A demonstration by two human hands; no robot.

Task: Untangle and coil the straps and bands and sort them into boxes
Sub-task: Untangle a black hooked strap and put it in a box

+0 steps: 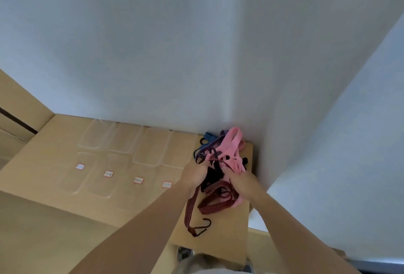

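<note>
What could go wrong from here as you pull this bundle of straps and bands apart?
The black hook dangles on the dark red striped elastic strap below the left hand; a hard tug might whip it towards an arm. The pink flat bands are tangled with that strap near the right hand, so pulling could tighten the knot. The thin clear plastic boxes sit close by; a swinging end may knock them.

Labels (108, 173) by clear boxes (144, 163), illegible

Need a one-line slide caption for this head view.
Left hand and right hand grip a tangle of red bungee cord and pink bands beside clear labelled boxes.
</note>
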